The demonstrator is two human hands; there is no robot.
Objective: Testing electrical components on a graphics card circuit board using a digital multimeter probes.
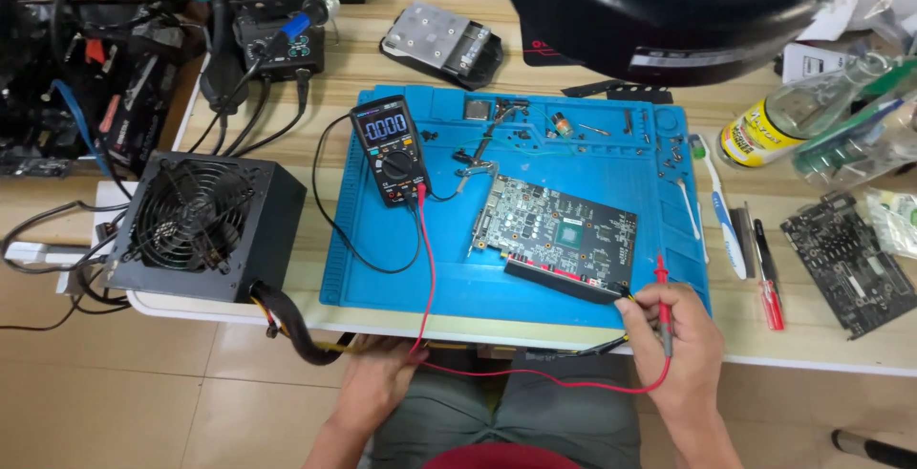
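Head view: a pale wooden counter above a tiled floor carries a blue work mat. On the mat lies a circuit board, with a multimeter to its far left and a black power supply off the mat at left. The right hand is clamped on a red probe, just beside the board's near right corner. The left hand sits below the counter edge on the lap; its fingers are hidden, so I cannot tell their state.
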